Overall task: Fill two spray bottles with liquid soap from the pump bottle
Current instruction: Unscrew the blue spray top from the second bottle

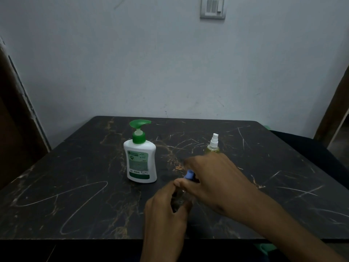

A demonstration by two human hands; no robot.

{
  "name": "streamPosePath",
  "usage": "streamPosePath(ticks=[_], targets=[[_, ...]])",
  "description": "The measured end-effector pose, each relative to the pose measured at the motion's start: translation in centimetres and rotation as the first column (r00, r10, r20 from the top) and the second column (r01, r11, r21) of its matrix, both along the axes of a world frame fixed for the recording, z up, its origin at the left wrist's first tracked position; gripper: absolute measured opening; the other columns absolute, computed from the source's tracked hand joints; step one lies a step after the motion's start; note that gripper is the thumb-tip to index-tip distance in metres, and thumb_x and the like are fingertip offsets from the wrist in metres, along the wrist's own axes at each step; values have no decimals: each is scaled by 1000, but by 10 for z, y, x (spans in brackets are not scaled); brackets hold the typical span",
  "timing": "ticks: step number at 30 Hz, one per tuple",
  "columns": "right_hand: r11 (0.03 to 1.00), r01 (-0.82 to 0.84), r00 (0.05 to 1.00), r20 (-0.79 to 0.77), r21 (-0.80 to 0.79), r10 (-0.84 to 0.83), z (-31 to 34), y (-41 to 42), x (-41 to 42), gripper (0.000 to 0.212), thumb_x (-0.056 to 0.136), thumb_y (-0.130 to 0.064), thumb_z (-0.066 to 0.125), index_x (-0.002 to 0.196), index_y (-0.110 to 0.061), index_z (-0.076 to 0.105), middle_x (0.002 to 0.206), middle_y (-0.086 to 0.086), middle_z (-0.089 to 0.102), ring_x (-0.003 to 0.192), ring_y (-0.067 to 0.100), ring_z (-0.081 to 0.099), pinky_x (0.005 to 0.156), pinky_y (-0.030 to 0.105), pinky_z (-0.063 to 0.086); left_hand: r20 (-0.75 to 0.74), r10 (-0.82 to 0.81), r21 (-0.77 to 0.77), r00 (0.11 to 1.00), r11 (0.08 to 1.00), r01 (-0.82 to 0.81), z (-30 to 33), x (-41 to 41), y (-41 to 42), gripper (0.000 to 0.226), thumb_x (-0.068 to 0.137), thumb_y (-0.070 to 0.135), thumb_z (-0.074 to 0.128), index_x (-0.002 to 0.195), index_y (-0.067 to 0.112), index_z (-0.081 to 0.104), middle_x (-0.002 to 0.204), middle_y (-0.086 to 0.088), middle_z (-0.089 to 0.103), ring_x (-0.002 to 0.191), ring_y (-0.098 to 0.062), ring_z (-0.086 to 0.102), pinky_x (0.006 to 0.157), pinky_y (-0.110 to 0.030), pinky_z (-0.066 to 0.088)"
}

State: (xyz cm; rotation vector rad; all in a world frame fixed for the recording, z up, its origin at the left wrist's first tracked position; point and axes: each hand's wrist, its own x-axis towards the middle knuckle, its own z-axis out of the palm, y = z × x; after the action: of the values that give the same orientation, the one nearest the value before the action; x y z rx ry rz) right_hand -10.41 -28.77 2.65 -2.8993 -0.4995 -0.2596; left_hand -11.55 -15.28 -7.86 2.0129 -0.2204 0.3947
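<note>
Standing near the bench's [56,186] front edge, the clear spray bottle [179,200] is upright, left hand [166,210] gripping its body, right hand [211,178] pinching its blue cap [189,174], pump bottle [140,159] just beyond-left, second spray bottle [213,144] behind the right hand.

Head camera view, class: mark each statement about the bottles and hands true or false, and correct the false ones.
1. The pump bottle stands upright on the table. True.
2. Its pump head is red. False: it is green.
3. The left hand grips the clear spray bottle. True.
4. The right hand rests flat on the table. False: its fingers are at the bottle's blue top.
5. The white-topped spray bottle lies on its side. False: it stands upright.
</note>
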Motion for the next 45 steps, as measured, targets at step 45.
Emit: streamPosePath(ticks=[45], targets=[[976,-93,993,52,-197,106,39,-14,-12,43,92,-70,54,80,-30,57,75,-12,57,76,9,56,60,29,42,55,-260,-73,964,962,264,2,5,15,29,84,40,73,112,31,78,102,14,77,101,-9,72,86,-29,54]])
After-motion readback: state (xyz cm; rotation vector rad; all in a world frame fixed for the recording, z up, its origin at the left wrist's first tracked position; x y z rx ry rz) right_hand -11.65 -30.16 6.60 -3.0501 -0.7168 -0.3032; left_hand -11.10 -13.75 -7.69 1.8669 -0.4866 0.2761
